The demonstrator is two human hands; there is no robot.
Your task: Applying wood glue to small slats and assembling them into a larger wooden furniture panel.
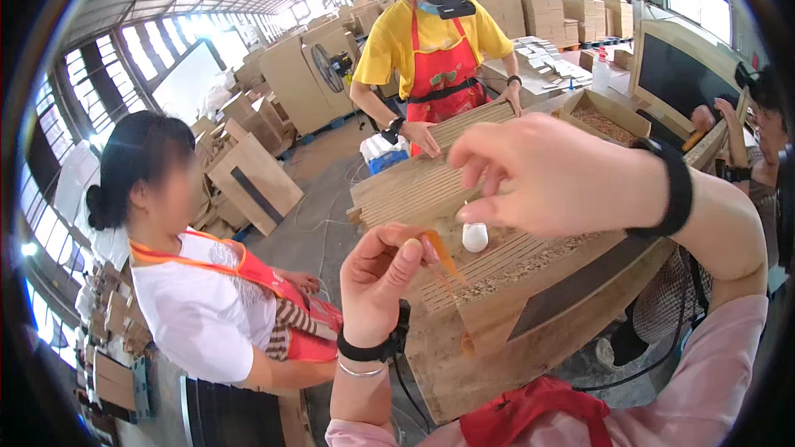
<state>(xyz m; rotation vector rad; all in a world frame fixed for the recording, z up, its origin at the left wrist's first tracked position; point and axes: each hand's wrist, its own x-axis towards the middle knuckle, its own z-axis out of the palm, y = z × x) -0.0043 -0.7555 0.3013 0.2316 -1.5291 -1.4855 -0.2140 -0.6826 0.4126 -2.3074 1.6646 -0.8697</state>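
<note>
My left hand [381, 277] pinches a thin orange strip [447, 261] between thumb and fingers, its free end hanging over the workbench. To its right, my right hand [571, 174] is raised in the air, fingers bent and thumb apart from them, with nothing visible between. Just below the right thumb is a small white rounded object [474, 237], perhaps a bottle, partly hidden by that hand. Under both hands lie grooved wooden slats [497, 269] with wood shavings or small bits scattered along them. A wooden panel with a dark inlaid strip [571, 294] lies nearer to me.
Across the bench, a person in yellow [426, 50] holds a stack of grooved wooden strips [472, 128]. Another person in white [199, 306] stands at left. At right are a cardboard box of small brown pieces [604, 114], a clear bottle [601, 70] and a third person's hands [712, 116].
</note>
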